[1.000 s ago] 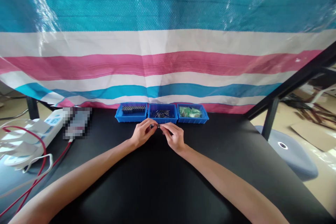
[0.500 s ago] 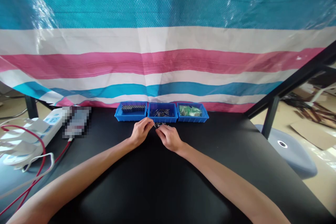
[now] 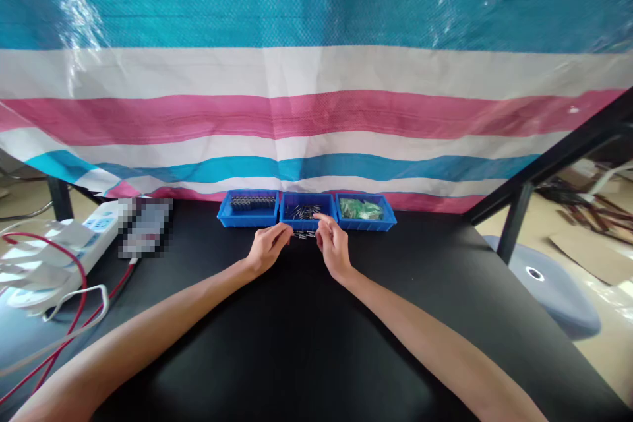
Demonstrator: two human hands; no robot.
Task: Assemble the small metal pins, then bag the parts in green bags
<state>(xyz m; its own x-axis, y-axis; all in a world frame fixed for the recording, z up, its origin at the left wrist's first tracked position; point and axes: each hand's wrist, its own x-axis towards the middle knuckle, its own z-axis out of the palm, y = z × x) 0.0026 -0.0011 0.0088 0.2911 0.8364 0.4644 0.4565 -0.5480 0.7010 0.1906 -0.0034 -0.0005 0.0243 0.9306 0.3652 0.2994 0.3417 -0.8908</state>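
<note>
My left hand (image 3: 270,247) is closed in a pinch just in front of the middle blue bin (image 3: 291,221); whatever its fingertips hold is too small to make out. A small heap of slim, silvery pin-like metal pieces (image 3: 304,235) lies on the table between my hands. My right hand (image 3: 335,245) is at the heap's right side, its index finger stretched out over the front rim of the middle bin and the other fingers loosely bent. I see nothing held in it. More pin-like metal pieces (image 3: 303,211) lie inside that bin.
The left blue bin (image 3: 247,219) holds rows of dark metal cylinders (image 3: 252,202). Green-and-clear plastic packets (image 3: 361,209) fill the right blue bin (image 3: 368,224). A power strip (image 3: 93,227) with plugs and a red cable (image 3: 82,316) occupy the table's left side. Striped sheeting (image 3: 316,115) hangs behind.
My right hand has shifted slightly right and forward, and its index finger has straightened out toward the middle bin. The left hand stays pinched in nearly the same place.
</note>
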